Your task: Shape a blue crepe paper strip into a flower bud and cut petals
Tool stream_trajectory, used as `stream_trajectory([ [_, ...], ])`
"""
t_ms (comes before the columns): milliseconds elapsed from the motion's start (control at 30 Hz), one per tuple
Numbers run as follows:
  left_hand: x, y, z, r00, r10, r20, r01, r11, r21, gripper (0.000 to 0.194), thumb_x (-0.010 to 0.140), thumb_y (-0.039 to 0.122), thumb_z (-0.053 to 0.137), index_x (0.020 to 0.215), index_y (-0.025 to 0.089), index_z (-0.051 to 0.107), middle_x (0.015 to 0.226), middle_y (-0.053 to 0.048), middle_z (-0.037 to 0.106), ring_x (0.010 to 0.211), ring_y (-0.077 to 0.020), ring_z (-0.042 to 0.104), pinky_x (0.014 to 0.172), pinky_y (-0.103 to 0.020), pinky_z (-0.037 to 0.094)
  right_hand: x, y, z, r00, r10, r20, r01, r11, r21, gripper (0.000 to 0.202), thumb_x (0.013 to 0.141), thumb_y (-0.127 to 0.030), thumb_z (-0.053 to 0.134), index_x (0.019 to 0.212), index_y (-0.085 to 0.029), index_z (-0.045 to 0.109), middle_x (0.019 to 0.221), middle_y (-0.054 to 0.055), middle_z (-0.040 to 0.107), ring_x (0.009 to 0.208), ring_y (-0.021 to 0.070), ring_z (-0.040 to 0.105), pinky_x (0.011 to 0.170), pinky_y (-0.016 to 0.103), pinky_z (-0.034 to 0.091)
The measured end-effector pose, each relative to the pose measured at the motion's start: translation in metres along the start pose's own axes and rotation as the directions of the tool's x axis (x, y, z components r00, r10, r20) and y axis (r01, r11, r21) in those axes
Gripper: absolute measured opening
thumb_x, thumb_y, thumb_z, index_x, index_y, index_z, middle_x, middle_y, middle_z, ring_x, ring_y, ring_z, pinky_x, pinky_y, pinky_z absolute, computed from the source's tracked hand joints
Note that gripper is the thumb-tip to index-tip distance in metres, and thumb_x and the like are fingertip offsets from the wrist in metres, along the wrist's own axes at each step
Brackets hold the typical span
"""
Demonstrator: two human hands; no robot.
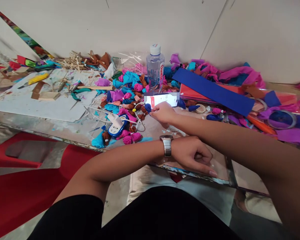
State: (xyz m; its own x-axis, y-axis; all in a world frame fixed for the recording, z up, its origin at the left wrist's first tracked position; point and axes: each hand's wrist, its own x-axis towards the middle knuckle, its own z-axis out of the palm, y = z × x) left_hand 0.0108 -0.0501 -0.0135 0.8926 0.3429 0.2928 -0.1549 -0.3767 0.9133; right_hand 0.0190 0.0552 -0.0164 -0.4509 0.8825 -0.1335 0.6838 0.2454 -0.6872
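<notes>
My right hand [163,112] reaches across the worktable, its fingertips pinched on a dark blue crumpled paper piece [147,107]. Just behind those fingers lies a phone [165,100] with its screen lit, part of it blurred out. Nearer to me, my left hand [191,155] rests by the table's front edge. Its fingers are loosely curled and its thumb is stretched out; I see nothing held in it. A metal wristwatch [167,145] is on the left wrist. Left of the right hand, a blue-and-white power strip [115,128] sits among pink and brown crumpled paper pieces [132,138].
A clear bottle [155,68] stands behind the phone. A long blue strip [212,91] lies over a red packet [190,91], with tape rolls [282,119] at right. Pliers [77,93], a yellow-handled knife [37,78] and wood sticks [75,61] lie left. A red stool [72,160] stands below.
</notes>
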Motion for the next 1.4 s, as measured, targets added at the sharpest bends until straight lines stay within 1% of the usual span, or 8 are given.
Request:
stream_trajectory([
  [233,0.001,0.004,0.001,0.991,-0.087,0.099,0.09,0.995,-0.03,0.048,0.085,0.049,0.081,0.06,0.018,0.055,0.052,0.005,0.046,0.052,-0.0088,0.036,0.058,-0.031,0.028,0.005,-0.005,0.002,0.999,-0.043,-0.016,0.042,0.996,-0.081,0.025,0.084,-0.035,0.076,0.083,-0.011,0.083,0.067,0.006,0.067,0.068,0.0156,0.056,0.063,0.028,0.036],
  [367,0.001,0.003,0.001,0.991,-0.089,0.097,0.091,0.996,-0.019,0.05,0.085,0.052,0.08,0.059,0.018,0.055,0.053,0.006,0.045,0.053,-0.0083,0.035,0.059,-0.03,0.027,0.006,-0.004,0.001,0.999,-0.045,-0.008,0.044,0.99,-0.133,0.027,0.087,-0.035,0.071,0.081,-0.012,0.084,0.07,0.006,0.069,0.067,0.0155,0.056,0.061,0.03,0.035],
  [533,0.0,0.005,0.001,0.989,-0.109,0.098,0.111,0.994,-0.02,0.05,0.087,0.053,0.078,0.061,0.017,0.054,0.053,0.007,0.042,0.055,-0.0082,0.033,0.06,-0.029,0.026,0.002,-0.003,-0.001,1.0,-0.001,-0.011,-0.001,0.987,-0.162,0.025,0.088,-0.033,0.069,0.083,-0.014,0.085,0.071,0.005,0.071,0.066,0.0147,0.058,0.06,0.029,0.035],
  [733,0.0,0.003,0.001,0.991,-0.087,0.097,0.087,0.996,0.0,0.047,0.089,0.047,0.077,0.062,0.017,0.054,0.054,0.007,0.041,0.054,-0.0079,0.032,0.059,-0.029,0.027,0.0,-0.006,0.001,1.0,0.004,-0.017,-0.007,0.989,-0.144,0.022,0.086,-0.029,0.07,0.085,-0.013,0.086,0.072,0.004,0.071,0.069,0.0136,0.059,0.062,0.026,0.037],
  [900,0.0,0.003,0.001,0.99,-0.087,0.107,0.088,0.996,-0.005,0.045,0.09,0.045,0.076,0.063,0.017,0.054,0.054,0.007,0.042,0.054,-0.0076,0.033,0.059,-0.028,0.028,0.002,-0.005,0.001,0.999,0.029,-0.016,-0.03,0.995,-0.094,0.022,0.085,-0.031,0.071,0.085,-0.015,0.086,0.07,0.002,0.069,0.065,0.0127,0.057,0.06,0.027,0.035],
  [1067,-0.001,0.0,0.002,0.987,-0.1,0.127,0.103,0.994,-0.02,0.044,0.091,0.045,0.076,0.064,0.017,0.055,0.055,0.007,0.042,0.054,-0.0075,0.033,0.059,-0.028,0.028,0.005,-0.007,0.0,0.998,0.059,-0.011,-0.059,0.997,-0.046,0.024,0.085,-0.036,0.073,0.079,-0.014,0.082,0.064,0.001,0.062,0.061,0.0122,0.052,0.056,0.028,0.032],
  [1200,-0.001,-0.002,0.002,0.985,-0.117,0.126,0.121,0.992,-0.027,0.046,0.09,0.047,0.076,0.064,0.017,0.054,0.055,0.007,0.042,0.055,-0.0076,0.033,0.06,-0.028,0.028,0.008,-0.01,0.001,0.997,0.082,0.005,-0.082,0.996,-0.036,0.025,0.082,-0.034,0.076,0.069,-0.012,0.076,0.06,0.0,0.056,0.058,0.0114,0.047,0.054,0.028,0.031],
  [1400,-0.001,-0.001,0.002,0.982,-0.137,0.131,0.141,0.99,-0.023,0.045,0.088,0.048,0.077,0.064,0.017,0.054,0.056,0.006,0.046,0.056,-0.0083,0.035,0.06,-0.028,0.029,0.007,-0.013,0.0,0.995,0.095,0.007,-0.094,0.994,-0.062,0.03,0.08,-0.035,0.079,0.062,-0.013,0.067,0.058,0.0,0.051,0.059,0.0121,0.046,0.053,0.029,0.03],
])
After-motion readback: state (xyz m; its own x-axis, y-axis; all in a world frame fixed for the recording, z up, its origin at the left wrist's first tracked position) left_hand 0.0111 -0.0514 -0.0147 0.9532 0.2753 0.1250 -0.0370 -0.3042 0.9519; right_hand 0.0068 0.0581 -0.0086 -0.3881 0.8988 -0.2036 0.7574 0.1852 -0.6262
